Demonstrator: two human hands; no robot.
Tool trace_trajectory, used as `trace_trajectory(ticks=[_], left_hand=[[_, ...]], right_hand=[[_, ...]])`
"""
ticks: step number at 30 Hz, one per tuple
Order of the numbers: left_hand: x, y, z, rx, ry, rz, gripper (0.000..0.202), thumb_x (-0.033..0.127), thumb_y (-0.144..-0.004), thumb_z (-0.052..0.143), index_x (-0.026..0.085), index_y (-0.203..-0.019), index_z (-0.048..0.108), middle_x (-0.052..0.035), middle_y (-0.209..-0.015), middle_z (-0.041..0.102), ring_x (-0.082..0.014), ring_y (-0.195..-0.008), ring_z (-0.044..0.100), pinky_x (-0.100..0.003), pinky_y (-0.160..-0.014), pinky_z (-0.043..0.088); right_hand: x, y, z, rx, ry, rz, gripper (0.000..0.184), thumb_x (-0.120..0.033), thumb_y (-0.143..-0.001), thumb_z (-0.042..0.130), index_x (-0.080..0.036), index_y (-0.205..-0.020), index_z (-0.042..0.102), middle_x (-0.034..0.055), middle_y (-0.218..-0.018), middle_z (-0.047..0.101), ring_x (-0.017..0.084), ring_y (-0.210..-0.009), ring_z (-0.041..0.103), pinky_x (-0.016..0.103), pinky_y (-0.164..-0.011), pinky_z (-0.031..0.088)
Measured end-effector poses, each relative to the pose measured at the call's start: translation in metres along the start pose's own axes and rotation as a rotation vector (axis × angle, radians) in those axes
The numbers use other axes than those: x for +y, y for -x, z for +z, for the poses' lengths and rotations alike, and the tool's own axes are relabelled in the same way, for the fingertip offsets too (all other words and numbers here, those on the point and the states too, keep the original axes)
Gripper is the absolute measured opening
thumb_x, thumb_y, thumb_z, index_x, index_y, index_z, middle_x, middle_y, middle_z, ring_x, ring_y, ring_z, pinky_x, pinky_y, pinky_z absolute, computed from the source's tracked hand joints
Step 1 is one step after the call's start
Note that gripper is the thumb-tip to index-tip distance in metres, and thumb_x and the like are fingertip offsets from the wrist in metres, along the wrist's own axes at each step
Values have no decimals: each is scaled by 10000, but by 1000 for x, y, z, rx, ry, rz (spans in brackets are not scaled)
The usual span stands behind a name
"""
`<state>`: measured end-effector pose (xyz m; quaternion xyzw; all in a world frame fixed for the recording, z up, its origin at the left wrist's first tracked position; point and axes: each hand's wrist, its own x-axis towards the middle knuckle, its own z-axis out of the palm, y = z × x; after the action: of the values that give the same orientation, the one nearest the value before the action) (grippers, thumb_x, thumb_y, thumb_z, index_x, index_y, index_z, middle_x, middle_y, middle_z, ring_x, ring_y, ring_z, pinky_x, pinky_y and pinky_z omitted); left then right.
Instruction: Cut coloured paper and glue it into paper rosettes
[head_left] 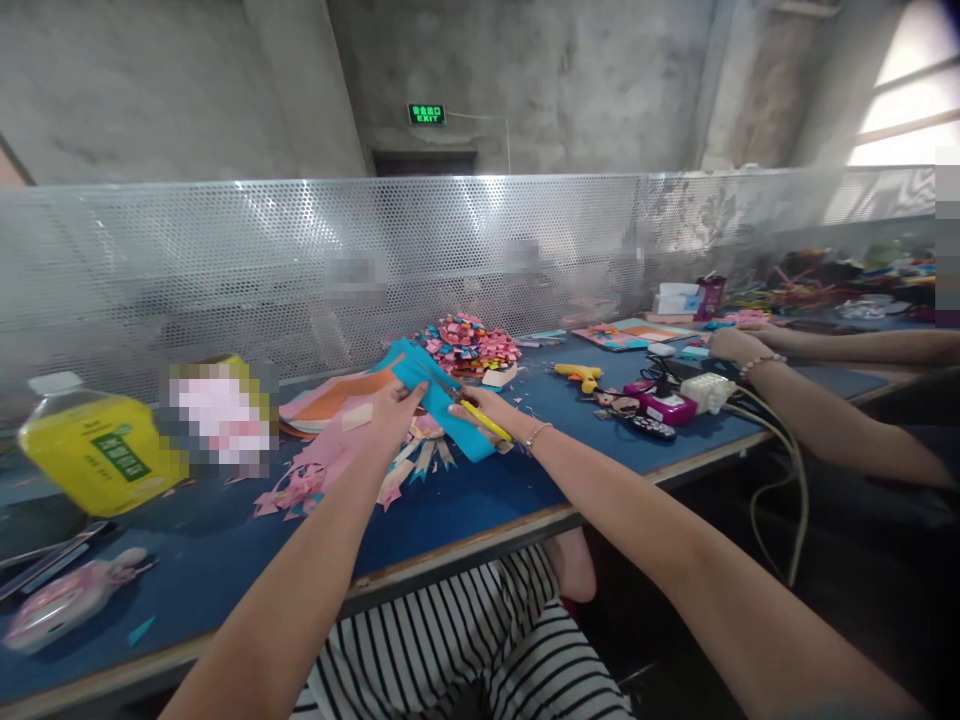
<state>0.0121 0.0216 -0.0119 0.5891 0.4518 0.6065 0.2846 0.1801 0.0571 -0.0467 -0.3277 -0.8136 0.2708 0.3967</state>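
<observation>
My left hand [395, 409] pinches the upper part of a blue paper sheet [442, 398] above the blue table [480, 490]. My right hand [487, 410] is closed around yellow-handled scissors [484, 420] that meet the same sheet at its lower right edge. Pink paper cut-outs and scraps [322, 470] lie just under and left of my hands. A stack of orange, pink and blue sheets [337, 395] rests behind my left hand.
A heap of small pink and blue paper pieces [471, 345] sits behind the sheet. A yellow bottle [94, 445] stands at the left, a glue gun [577, 375] and power strip [705, 390] at the right. Another person's hand [731, 345] rests on the table. A perforated metal screen [375, 250] backs the table.
</observation>
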Motion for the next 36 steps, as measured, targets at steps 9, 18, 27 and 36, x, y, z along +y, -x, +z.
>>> trace_trajectory(ticks=[9, 18, 27, 36], left_hand=[[4, 4, 4, -22, 23, 5, 342, 463, -579, 711, 165, -741, 660, -32, -666, 678, -185, -596, 629, -334, -622, 533], [1, 3, 5, -5, 23, 23, 389, 486, -570, 716, 145, -736, 631, -27, -632, 655, -177, -572, 614, -342, -619, 528], [-1, 1, 7, 19, -3, 15, 398, 492, -565, 707, 137, -719, 612, -26, -608, 635, -168, -547, 600, -327, -592, 518], [4, 4, 7, 5, -6, 10, 387, 483, -572, 706, 142, -725, 604, -23, -643, 662, -153, -567, 606, -299, -597, 530]], right_hand=[[0, 2, -2, 3, -1, -34, 390, -553, -776, 476, -165, -786, 513, 2, -720, 534, 125, -680, 482, 235, -596, 361], [6, -2, 4, 102, 41, -71, 433, -592, -728, 470, -162, -681, 480, -20, -620, 454, 103, -604, 405, 225, -551, 309], [8, -4, 6, 168, 61, -42, 441, -604, -710, 473, -171, -634, 439, -34, -574, 411, 89, -568, 367, 222, -519, 267], [11, -5, 5, 161, 103, -109, 463, -607, -726, 477, -149, -669, 504, -36, -569, 413, 83, -560, 356, 213, -521, 262]])
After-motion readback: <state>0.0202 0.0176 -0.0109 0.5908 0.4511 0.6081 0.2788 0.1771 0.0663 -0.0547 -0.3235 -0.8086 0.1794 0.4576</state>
